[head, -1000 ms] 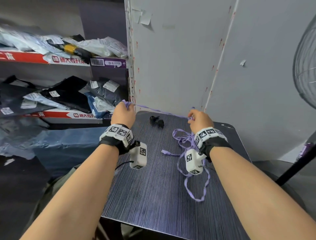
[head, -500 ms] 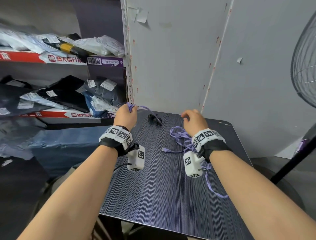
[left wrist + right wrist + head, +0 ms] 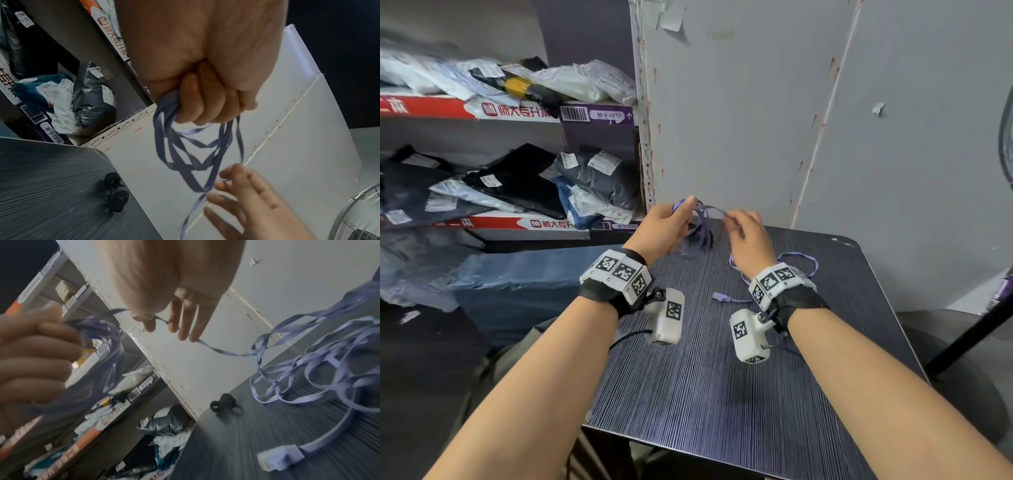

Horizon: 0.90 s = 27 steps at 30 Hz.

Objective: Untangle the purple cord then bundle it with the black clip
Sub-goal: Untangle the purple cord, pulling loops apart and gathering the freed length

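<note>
The purple cord is a flat ribbon cable. My left hand grips several of its loops above the table's far edge. My right hand is close beside it and pinches one strand between thumb and forefinger, the other fingers straight. The remaining cord lies in a loose tangle on the table under my right wrist, with its white plug toward me. The black clip lies on the table below the hanging loops; in the head view it is mostly hidden behind them.
The dark striped table backs onto a white wall panel. Shelves stacked with bagged clothes stand to the left. A fan's wire guard and a dark stand are at the right.
My hands have come together over the table's far edge. The left hand now holds gathered loops rather than one taut strand. The right hand moved left and up, drawing loose cord off the table.
</note>
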### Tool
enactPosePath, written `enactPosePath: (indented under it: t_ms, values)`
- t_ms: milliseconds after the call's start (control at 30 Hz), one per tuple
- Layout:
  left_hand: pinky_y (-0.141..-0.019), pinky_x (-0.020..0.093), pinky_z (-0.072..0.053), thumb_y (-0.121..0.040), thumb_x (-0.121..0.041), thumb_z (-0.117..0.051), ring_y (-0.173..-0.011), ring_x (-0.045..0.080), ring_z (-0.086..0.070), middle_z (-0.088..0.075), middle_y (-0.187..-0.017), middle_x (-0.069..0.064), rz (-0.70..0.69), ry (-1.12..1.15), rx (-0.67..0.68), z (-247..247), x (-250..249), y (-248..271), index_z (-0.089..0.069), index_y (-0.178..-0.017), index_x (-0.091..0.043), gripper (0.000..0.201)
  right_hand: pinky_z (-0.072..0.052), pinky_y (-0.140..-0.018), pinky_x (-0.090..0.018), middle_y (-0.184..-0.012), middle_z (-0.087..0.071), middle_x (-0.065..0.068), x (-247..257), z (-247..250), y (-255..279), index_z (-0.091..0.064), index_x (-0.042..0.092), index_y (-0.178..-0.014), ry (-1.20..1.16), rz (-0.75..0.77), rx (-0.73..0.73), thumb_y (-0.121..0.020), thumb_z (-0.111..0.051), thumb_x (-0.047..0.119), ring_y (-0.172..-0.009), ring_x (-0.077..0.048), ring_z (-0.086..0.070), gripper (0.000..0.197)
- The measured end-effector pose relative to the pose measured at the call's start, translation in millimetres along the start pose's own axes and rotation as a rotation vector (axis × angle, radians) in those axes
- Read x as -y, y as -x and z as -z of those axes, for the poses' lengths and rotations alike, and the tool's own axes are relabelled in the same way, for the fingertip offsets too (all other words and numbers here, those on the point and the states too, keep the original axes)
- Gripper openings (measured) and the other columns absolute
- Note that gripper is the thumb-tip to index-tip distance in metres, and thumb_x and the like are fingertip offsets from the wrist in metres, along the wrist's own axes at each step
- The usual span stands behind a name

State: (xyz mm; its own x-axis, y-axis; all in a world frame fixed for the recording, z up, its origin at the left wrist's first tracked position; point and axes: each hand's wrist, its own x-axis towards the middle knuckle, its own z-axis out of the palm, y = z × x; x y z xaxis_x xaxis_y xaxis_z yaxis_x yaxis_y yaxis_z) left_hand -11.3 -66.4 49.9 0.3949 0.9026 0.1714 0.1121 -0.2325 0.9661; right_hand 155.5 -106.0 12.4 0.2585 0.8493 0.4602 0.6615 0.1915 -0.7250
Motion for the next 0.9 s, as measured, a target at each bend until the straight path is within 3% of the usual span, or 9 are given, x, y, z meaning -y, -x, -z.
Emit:
enactPosePath:
  t_ms: [100,200,267,333,433,500,600,733,900]
  values:
    - [-0.037,0.014,-0.017,-0.096,-0.041,-0.047,-0.037,0.004,-0.021,-0.03,-0.046,-0.011,0.022,0.011,0.067,-4.4,2.8,0.7,-0.039,-0.063,-0.022,0.039,-0.041,-0.09,-0.032,-0.106,-0.048,-0.014,0.4,-0.4,-8.3,-0.069,0.005,-0.098,0.01,0.097,-0.205,-0.092,-0.057,0.023,-0.098,-0.027,-0.048,0.022]
    - [-0.037,0.014,-0.016,-0.095,-0.04,-0.047,-0.037,0.004,-0.02,-0.029,-0.044,-0.013,0.052,-0.011,0.172,-13.8,6.3,1.6,-0.041,-0.067,-0.02,0.036,-0.033,-0.094,-0.028,-0.114,-0.05,-0.014,4.8,-2.2,-15.3,-0.07,0.006,-0.089,0.053,0.178,-0.263,-0.09,-0.056,0.023,-0.104,-0.02,-0.04,0.022]
    - [-0.038,0.015,-0.016,-0.097,-0.044,-0.04,-0.038,0.005,-0.018,-0.025,-0.047,-0.011,0.046,0.011,0.211,-16.9,4.2,2.0,-0.039,-0.067,-0.016,0.041,-0.041,-0.085,-0.028,-0.096,-0.058,-0.006,9.1,3.8,-17.0,-0.067,0.005,-0.091,-0.005,0.186,-0.176,-0.094,-0.051,0.019,-0.092,-0.016,-0.049,0.021]
    - [-0.038,0.014,-0.015,-0.099,-0.045,-0.033,-0.038,0.005,-0.017,-0.024,-0.046,-0.01,0.036,0.095,0.215,-16.1,-1.1,2.2,-0.035,-0.061,-0.017,0.047,-0.045,-0.073,-0.022,-0.08,-0.06,0.006,8.9,7.6,-12.9,-0.066,0.008,-0.098,-0.092,0.102,-0.062,-0.097,-0.048,0.016,-0.073,-0.008,-0.054,0.019]
    - [-0.037,0.011,-0.015,-0.1,-0.044,-0.03,-0.035,0.005,-0.017,-0.024,-0.044,-0.01,0.045,0.249,0.179,-13.4,-11.3,1.4,-0.034,-0.061,-0.019,0.047,-0.046,-0.085,-0.023,-0.098,-0.069,0.001,-0.6,6.0,-5.0,-0.065,0.01,-0.114,-0.113,0.021,0.074,-0.097,-0.044,0.01,-0.089,-0.01,-0.06,0.026]
    - [-0.038,0.012,-0.012,-0.1,-0.043,-0.03,-0.035,0.004,-0.016,-0.025,-0.044,-0.01,0.037,0.308,0.146,-11.9,-13.6,-0.3,-0.033,-0.062,-0.02,0.045,-0.045,-0.08,-0.023,-0.099,-0.07,-0.001,-6.6,3.7,-1.0,-0.064,0.016,-0.118,-0.073,-0.019,0.182,-0.099,-0.043,0.018,-0.089,-0.012,-0.061,0.029]
    - [-0.039,0.016,-0.01,-0.1,-0.044,-0.03,-0.036,0.004,-0.016,-0.025,-0.045,-0.011,0.034,0.398,0.071,-6.7,-13.4,-3.8,-0.035,-0.063,-0.021,0.044,-0.039,-0.057,-0.024,-0.068,-0.055,0.011,-16.4,1.2,4.5,-0.056,0.029,-0.127,0.014,-0.127,0.302,-0.099,-0.037,0.039,-0.056,-0.009,-0.048,0.035]
    - [-0.04,0.018,-0.01,-0.099,-0.048,-0.031,-0.035,0.005,-0.015,-0.024,-0.044,-0.011,0.03,0.481,-0.113,6.2,-12.2,-8.9,-0.034,-0.063,-0.022,0.044,-0.04,-0.056,-0.028,-0.069,-0.055,-0.006,-36.3,0.0,15.4,-0.043,0.035,-0.137,0.094,-0.197,0.435,-0.1,-0.032,0.038,-0.054,-0.015,-0.048,0.038]
    - [-0.041,0.019,-0.014,-0.102,-0.034,-0.035,-0.04,0.006,-0.017,-0.025,-0.048,-0.01,-0.028,0.383,-0.082,5.3,-2.6,-8.9,-0.03,-0.065,-0.022,0.039,-0.034,-0.047,-0.029,-0.063,-0.053,-0.007,-42.1,2.0,16.1,-0.032,0.038,-0.142,0.495,-0.037,0.518,-0.102,-0.031,0.024,-0.049,-0.019,-0.045,0.043]
